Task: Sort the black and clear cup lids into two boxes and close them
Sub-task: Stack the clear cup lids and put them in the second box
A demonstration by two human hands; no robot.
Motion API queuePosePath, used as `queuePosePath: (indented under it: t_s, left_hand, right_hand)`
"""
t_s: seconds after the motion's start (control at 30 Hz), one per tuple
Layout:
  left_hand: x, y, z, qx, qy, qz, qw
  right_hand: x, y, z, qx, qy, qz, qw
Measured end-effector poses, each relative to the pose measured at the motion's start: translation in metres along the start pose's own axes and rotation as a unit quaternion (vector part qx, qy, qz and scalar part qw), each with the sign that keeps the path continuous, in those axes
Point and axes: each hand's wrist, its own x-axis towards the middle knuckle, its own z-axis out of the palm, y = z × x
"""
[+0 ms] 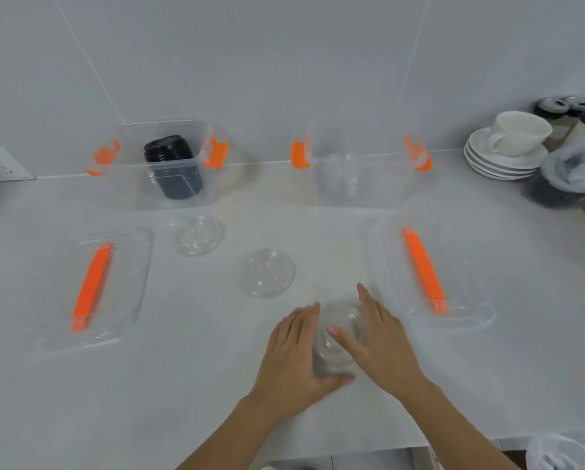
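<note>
On the white counter (182,385), left hand (294,354) and right hand (379,344) clasp a stack of clear domed lids (342,318).

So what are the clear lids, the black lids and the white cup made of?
The clear lids look like thin transparent plastic, glossy: the counter shows through and rims catch light. The black lids: opaque plastic, slightly shiny, with moulded ridges. The white cup: probably glazed ceramic, from its thick wall and smooth even white; blur leaves it open.
</note>
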Motion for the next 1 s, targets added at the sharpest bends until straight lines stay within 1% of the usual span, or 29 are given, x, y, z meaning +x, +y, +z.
queuePosePath:
  t_s: [0.07,0.2,0.27,0.37,0.43,0.5,0.57,0.67,0.77,1.0]
  left_hand:
    - [0.0,0.001,0.004,-0.015,0.003,-0.019,1.0]
    - [0.005,0.005,0.009,-0.085,0.048,-0.092,0.991]
    - [0.009,0.009,0.01,-0.087,0.054,-0.11,0.989]
    - [0.013,0.013,0.008,-0.082,0.049,-0.113,0.989]
    - [0.014,0.012,0.006,-0.076,0.05,-0.109,0.99]
    - [0.012,0.011,0.002,-0.077,0.036,-0.094,0.992]
    - [0.011,0.01,-0.005,-0.102,0.027,-0.086,0.991]
    - [0.012,0.007,-0.017,-0.152,0.034,-0.088,0.984]
    - [0.017,0.0,-0.032,-0.188,0.047,-0.1,0.976]
    - [0.04,-0.023,-0.074,-0.189,0.116,-0.085,0.971]
  right_hand:
    - [-0.005,0.001,0.003,0.006,-0.002,0.008,1.0]
    - [-0.008,0.0,0.008,0.008,0.011,0.016,1.0]
    - [-0.007,-0.002,0.008,0.008,0.011,0.025,1.0]
    - [-0.005,-0.006,0.007,0.024,-0.004,0.042,0.999]
    - [-0.002,-0.008,0.007,0.047,0.0,0.054,0.997]
    - [-0.001,-0.01,0.007,0.084,0.007,0.06,0.995]
    - [0.0,-0.015,0.008,0.133,0.007,0.061,0.989]
    - [0.003,-0.025,0.007,0.176,0.011,0.043,0.983]
    - [0.013,-0.039,0.002,0.19,0.029,0.005,0.981]
    - [0.05,-0.084,-0.01,0.193,0.053,-0.06,0.978]
